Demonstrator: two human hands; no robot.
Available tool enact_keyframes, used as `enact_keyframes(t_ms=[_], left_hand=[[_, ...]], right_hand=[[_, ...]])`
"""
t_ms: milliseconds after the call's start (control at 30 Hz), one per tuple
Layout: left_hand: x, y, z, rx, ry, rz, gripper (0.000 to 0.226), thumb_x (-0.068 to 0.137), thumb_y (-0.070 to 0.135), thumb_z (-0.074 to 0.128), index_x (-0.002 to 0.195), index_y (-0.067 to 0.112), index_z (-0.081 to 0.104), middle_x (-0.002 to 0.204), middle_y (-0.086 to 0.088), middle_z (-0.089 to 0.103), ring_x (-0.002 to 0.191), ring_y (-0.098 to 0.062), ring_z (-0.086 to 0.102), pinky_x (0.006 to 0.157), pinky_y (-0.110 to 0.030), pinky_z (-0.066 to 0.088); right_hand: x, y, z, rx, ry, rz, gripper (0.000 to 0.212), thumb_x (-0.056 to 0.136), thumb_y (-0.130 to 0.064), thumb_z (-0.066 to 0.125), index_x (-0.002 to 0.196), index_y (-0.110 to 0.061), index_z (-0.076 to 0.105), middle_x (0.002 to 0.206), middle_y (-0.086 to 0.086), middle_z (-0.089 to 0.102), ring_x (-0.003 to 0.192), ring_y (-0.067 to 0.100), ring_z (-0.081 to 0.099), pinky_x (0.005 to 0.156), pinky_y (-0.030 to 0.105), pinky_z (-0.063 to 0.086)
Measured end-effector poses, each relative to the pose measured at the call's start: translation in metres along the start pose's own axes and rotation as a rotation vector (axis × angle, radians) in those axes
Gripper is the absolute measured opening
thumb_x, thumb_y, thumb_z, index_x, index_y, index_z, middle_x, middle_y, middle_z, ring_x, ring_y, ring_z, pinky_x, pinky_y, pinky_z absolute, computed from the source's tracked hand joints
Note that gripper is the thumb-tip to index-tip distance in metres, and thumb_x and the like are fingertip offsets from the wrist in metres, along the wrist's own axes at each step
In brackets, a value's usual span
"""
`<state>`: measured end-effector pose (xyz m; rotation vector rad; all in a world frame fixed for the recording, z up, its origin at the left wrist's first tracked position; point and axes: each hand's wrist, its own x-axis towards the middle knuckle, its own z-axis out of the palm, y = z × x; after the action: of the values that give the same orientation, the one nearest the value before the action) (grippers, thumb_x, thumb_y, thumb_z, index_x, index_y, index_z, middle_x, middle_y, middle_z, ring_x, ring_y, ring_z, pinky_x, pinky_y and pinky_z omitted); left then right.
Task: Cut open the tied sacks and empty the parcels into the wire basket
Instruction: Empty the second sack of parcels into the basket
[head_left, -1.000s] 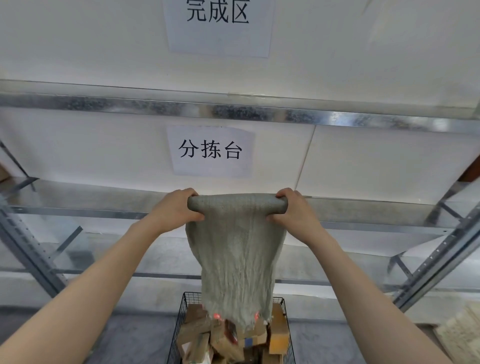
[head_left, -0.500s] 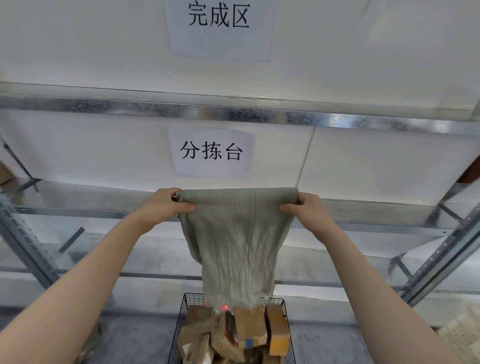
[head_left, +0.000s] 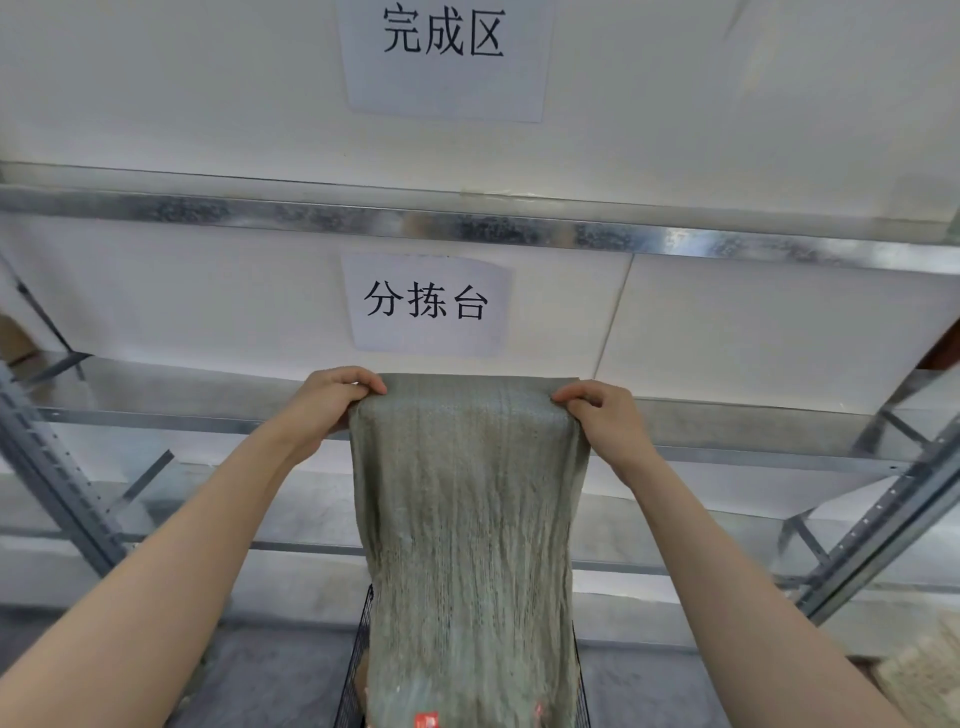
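A grey-green woven sack (head_left: 467, 519) hangs upside down, limp and flat, over the black wire basket (head_left: 353, 670). My left hand (head_left: 332, 400) grips the sack's upper left corner and my right hand (head_left: 597, 421) grips its upper right corner, stretching the top edge wide. The sack's lower end reaches into the basket and hides the parcels there; only a red patch shows at the bottom edge of the view.
Galvanised metal shelving (head_left: 467, 228) with slanted uprights (head_left: 57, 478) stands against the white wall ahead. Two paper signs (head_left: 426, 304) hang on the wall. A pale woven sack (head_left: 924, 670) lies at the lower right on the grey floor.
Both hands moved down and toward me with the sack. Its lower end has dropped into the basket and now covers the parcels that showed before.
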<state>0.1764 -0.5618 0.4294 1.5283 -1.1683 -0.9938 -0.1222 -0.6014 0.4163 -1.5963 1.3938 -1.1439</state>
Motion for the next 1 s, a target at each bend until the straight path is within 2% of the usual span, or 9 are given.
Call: enact_keyframes(t_ms=[133, 233, 300, 400, 533, 667, 833, 933, 1000], left_hand=[[-0.001, 0.002, -0.003, 0.187, -0.056, 0.018, 0.009, 0.083, 0.014, 0.060, 0.086, 0.021, 0.065, 0.091, -0.002, 0.058, 0.078, -0.014, 0.052, 0.076, -0.028, 0.045], [-0.002, -0.001, 0.000, 0.445, -0.126, 0.049, 0.039, 0.074, 0.028, 0.073, 0.107, 0.024, 0.052, 0.105, 0.003, 0.051, 0.091, -0.014, 0.052, 0.075, -0.028, 0.044], [-0.002, -0.005, 0.006, 0.558, -0.112, 0.107, 0.057, 0.073, 0.027, 0.077, 0.118, 0.025, 0.043, 0.110, 0.000, 0.044, 0.098, -0.017, 0.049, 0.076, -0.028, 0.043], [-0.001, -0.012, 0.009, 0.710, -0.059, 0.156, 0.076, 0.066, 0.031, 0.080, 0.128, 0.031, 0.035, 0.114, -0.002, 0.038, 0.106, -0.023, 0.042, 0.091, -0.038, 0.043], [0.001, -0.016, 0.008, 0.870, 0.067, 0.229, 0.055, 0.071, 0.034, 0.074, 0.117, 0.033, 0.044, 0.103, -0.001, 0.047, 0.096, -0.023, 0.049, 0.084, -0.037, 0.041], [0.001, -0.010, 0.004, 0.764, 0.129, 0.272, 0.012, 0.080, 0.027, 0.065, 0.089, 0.036, 0.062, 0.087, 0.005, 0.059, 0.087, -0.019, 0.056, 0.076, -0.035, 0.044], [0.004, -0.009, -0.009, 0.495, 0.009, 0.216, 0.014, 0.074, 0.019, 0.075, 0.064, 0.026, 0.068, 0.086, 0.004, 0.056, 0.090, -0.014, 0.050, 0.075, -0.028, 0.041], [-0.002, -0.003, -0.007, 0.308, -0.069, 0.134, 0.010, 0.079, 0.011, 0.072, 0.078, 0.003, 0.065, 0.080, -0.003, 0.057, 0.079, -0.015, 0.051, 0.068, -0.024, 0.038], [-0.005, -0.004, -0.007, 0.228, -0.089, 0.067, 0.007, 0.082, 0.011, 0.070, 0.086, 0.007, 0.067, 0.087, -0.002, 0.066, 0.084, -0.013, 0.058, 0.074, -0.023, 0.043]], right_hand=[[-0.006, -0.004, -0.004, -0.137, -0.152, -0.008, 0.036, 0.089, 0.004, 0.043, 0.111, -0.017, 0.062, 0.095, -0.009, 0.056, 0.078, 0.009, 0.051, 0.061, 0.010, 0.041], [-0.010, -0.006, -0.001, -0.247, -0.279, -0.033, 0.048, 0.083, 0.006, 0.046, 0.124, -0.018, 0.049, 0.108, -0.003, 0.048, 0.087, 0.008, 0.048, 0.061, 0.007, 0.037], [-0.011, -0.005, 0.006, -0.290, -0.277, -0.054, 0.056, 0.080, 0.002, 0.052, 0.130, -0.019, 0.043, 0.119, 0.002, 0.043, 0.102, 0.015, 0.045, 0.074, 0.018, 0.038], [-0.010, 0.000, 0.013, -0.389, -0.229, -0.104, 0.063, 0.076, -0.002, 0.057, 0.132, -0.023, 0.038, 0.118, 0.001, 0.037, 0.112, 0.019, 0.037, 0.089, 0.029, 0.037], [-0.007, 0.006, 0.015, -0.435, -0.163, -0.155, 0.050, 0.078, -0.007, 0.063, 0.123, -0.022, 0.047, 0.110, -0.003, 0.043, 0.109, 0.018, 0.041, 0.088, 0.028, 0.039], [-0.006, 0.008, 0.009, -0.416, -0.144, -0.173, 0.025, 0.079, -0.014, 0.069, 0.098, -0.026, 0.058, 0.098, 0.001, 0.051, 0.098, 0.020, 0.050, 0.074, 0.025, 0.040], [-0.005, 0.002, -0.005, -0.305, -0.142, -0.133, 0.012, 0.078, -0.013, 0.073, 0.079, -0.020, 0.064, 0.102, 0.002, 0.049, 0.096, 0.015, 0.047, 0.079, 0.019, 0.037], [-0.008, -0.003, -0.014, -0.166, -0.199, -0.065, 0.006, 0.081, -0.008, 0.069, 0.085, -0.004, 0.066, 0.089, 0.006, 0.061, 0.079, 0.015, 0.057, 0.069, 0.022, 0.043], [-0.010, -0.002, -0.018, -0.084, -0.171, -0.020, 0.010, 0.084, -0.007, 0.067, 0.093, -0.002, 0.064, 0.086, 0.008, 0.064, 0.077, 0.017, 0.058, 0.068, 0.026, 0.047]])
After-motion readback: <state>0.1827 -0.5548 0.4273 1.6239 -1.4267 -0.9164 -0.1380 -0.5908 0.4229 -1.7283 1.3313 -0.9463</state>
